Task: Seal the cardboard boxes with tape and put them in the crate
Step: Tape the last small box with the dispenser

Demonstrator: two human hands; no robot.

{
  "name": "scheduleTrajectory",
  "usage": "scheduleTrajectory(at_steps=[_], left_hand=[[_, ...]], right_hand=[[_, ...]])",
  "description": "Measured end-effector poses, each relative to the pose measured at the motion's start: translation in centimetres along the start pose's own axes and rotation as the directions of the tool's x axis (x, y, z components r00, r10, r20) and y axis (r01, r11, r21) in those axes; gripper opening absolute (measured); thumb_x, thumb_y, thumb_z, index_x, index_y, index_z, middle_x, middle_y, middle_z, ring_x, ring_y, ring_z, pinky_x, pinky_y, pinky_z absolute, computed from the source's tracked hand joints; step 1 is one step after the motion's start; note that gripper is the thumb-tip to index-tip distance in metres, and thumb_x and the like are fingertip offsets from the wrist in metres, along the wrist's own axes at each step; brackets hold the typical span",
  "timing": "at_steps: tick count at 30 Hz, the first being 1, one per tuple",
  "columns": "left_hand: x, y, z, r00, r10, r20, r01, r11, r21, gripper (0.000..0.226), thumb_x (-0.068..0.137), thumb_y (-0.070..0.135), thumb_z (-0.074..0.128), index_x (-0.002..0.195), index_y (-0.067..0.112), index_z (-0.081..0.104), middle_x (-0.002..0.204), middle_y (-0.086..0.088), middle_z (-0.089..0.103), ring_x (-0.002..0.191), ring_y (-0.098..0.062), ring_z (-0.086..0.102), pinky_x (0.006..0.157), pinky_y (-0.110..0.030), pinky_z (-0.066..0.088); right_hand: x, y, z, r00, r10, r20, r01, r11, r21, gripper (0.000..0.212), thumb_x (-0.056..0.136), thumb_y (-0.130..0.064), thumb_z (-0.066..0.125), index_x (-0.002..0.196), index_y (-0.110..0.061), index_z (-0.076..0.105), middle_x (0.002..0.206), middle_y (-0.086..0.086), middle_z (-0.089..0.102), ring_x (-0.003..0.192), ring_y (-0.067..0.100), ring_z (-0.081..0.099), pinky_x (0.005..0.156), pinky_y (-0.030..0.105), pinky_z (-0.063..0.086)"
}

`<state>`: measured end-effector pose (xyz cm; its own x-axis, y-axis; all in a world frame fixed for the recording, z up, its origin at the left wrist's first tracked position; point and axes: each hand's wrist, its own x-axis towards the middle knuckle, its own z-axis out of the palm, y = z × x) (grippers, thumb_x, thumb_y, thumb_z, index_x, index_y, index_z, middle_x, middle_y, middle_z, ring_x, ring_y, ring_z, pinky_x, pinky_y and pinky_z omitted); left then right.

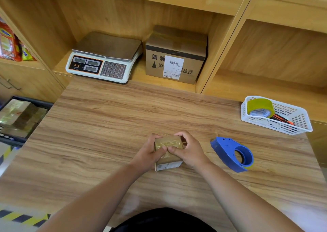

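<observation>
Both hands clasp the small cardboard box [168, 150] on the worktop [106, 125]: left grip [150, 152] and right grip [187, 148] curled round its sides, thumbs meeting on its taped top.

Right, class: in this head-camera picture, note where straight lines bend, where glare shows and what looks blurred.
Head view: the wide-angle lens bows the shelf upright; glare sheens the taped boxes in the crate and the small box the left hand and right hand grip; the table near edge is blurred.

Head-worn view, down onto table [106, 125]
</observation>
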<state>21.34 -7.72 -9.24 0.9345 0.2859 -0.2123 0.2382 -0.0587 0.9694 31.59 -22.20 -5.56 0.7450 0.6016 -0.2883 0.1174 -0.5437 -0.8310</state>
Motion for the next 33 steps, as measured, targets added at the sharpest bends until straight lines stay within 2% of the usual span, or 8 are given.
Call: scheduleTrajectory(at_steps=[3, 6, 13, 17, 22, 24, 28, 33], left_hand=[[0.4, 0.1, -0.1, 1.000, -0.024, 0.001, 0.024, 1.000, -0.012, 0.015, 0.094, 0.019, 0.055, 0.103, 0.028, 0.047, 0.069, 0.014, 0.059, 0.062, 0.001, 0.053, 0.057, -0.015, 0.042], [0.6, 0.1, 0.1, 0.999, -0.022, -0.035, 0.021, 1.000, -0.018, 0.005, 0.097, 0.019, 0.050, 0.099, 0.024, 0.048, 0.073, 0.008, 0.057, 0.062, 0.001, 0.052, 0.056, -0.016, 0.042], [0.5, 0.0, 0.7, 0.994, 0.045, -0.095, -0.039, 0.997, 0.064, 0.014, 0.100, 0.018, 0.043, 0.096, 0.031, 0.049, 0.074, 0.009, 0.052, 0.066, 0.005, 0.047, 0.062, -0.012, 0.041], [0.3, 0.0, 0.8, 0.995, 0.047, -0.086, -0.041, 0.996, 0.078, 0.015, 0.100, 0.019, 0.042, 0.096, 0.032, 0.048, 0.074, 0.004, 0.050, 0.063, 0.000, 0.044, 0.060, -0.016, 0.039], [0.2, 0.3, 0.7, 0.995, 0.038, -0.087, -0.029, 0.995, 0.095, 0.016, 0.100, 0.021, 0.041, 0.094, 0.034, 0.050, 0.074, 0.009, 0.052, 0.062, 0.003, 0.045, 0.059, -0.015, 0.038], [0.0, 0.4, 0.7, 0.994, 0.050, -0.092, -0.040, 0.994, 0.103, 0.017, 0.100, 0.021, 0.041, 0.094, 0.035, 0.050, 0.077, 0.007, 0.054, 0.065, 0.001, 0.047, 0.061, -0.020, 0.041], [-0.2, 0.2, 0.9, 0.989, 0.060, -0.136, -0.044, 0.992, 0.119, 0.021, 0.101, 0.023, 0.039, 0.096, 0.039, 0.052, 0.084, 0.001, 0.059, 0.071, -0.005, 0.051, 0.067, -0.029, 0.044], [-0.3, 0.3, 0.9, 0.986, 0.044, -0.164, -0.023, 0.991, 0.129, 0.025, 0.101, 0.025, 0.036, 0.096, 0.043, 0.053, 0.084, 0.010, 0.060, 0.073, 0.003, 0.054, 0.064, -0.015, 0.043]], right_hand=[[0.0, 0.0, 0.3, 0.999, -0.011, -0.037, 0.012, 0.999, 0.039, 0.038, 0.072, -0.035, 0.081, 0.101, -0.033, 0.057, 0.106, 0.005, 0.059, 0.101, 0.018, 0.053, 0.089, 0.034, 0.045], [0.2, 0.0, 0.4, 0.997, -0.004, -0.082, 0.012, 0.995, 0.095, 0.026, 0.074, -0.031, 0.080, 0.087, -0.033, 0.058, 0.093, 0.009, 0.060, 0.087, 0.018, 0.053, 0.079, 0.033, 0.044], [0.7, 0.3, 0.4, 0.981, -0.092, -0.171, 0.099, 0.994, 0.036, 0.020, 0.084, -0.026, 0.069, 0.069, -0.028, 0.057, 0.068, -0.010, 0.056, 0.066, 0.007, 0.049, 0.068, 0.034, 0.043], [0.7, 0.8, -0.3, 0.995, -0.087, -0.053, 0.085, 0.995, -0.044, 0.007, 0.084, -0.035, 0.068, 0.085, -0.030, 0.064, 0.089, 0.003, 0.064, 0.084, 0.016, 0.057, 0.079, 0.037, 0.049], [-0.2, 1.5, -1.7, 0.981, -0.018, 0.194, 0.029, 0.998, -0.051, 0.057, 0.069, -0.043, 0.081, 0.117, -0.053, 0.051, 0.120, -0.007, 0.053, 0.106, -0.001, 0.052, 0.086, 0.015, 0.043], [-0.4, 1.8, -1.8, 0.981, -0.038, 0.189, 0.043, 0.999, -0.024, 0.057, 0.070, -0.041, 0.080, 0.117, -0.054, 0.051, 0.124, -0.008, 0.054, 0.110, -0.001, 0.052, 0.088, 0.013, 0.042], [-0.2, 1.7, -1.3, 0.994, -0.086, 0.069, 0.084, 0.996, 0.021, 0.033, 0.081, -0.035, 0.072, 0.110, -0.045, 0.059, 0.115, 0.001, 0.063, 0.104, 0.014, 0.058, 0.094, 0.032, 0.046], [-0.1, 1.8, -0.6, 0.993, -0.120, -0.016, 0.120, 0.993, 0.017, 0.024, 0.089, -0.036, 0.062, 0.111, -0.029, 0.068, 0.098, 0.003, 0.068, 0.093, 0.019, 0.062, 0.088, 0.042, 0.049]])
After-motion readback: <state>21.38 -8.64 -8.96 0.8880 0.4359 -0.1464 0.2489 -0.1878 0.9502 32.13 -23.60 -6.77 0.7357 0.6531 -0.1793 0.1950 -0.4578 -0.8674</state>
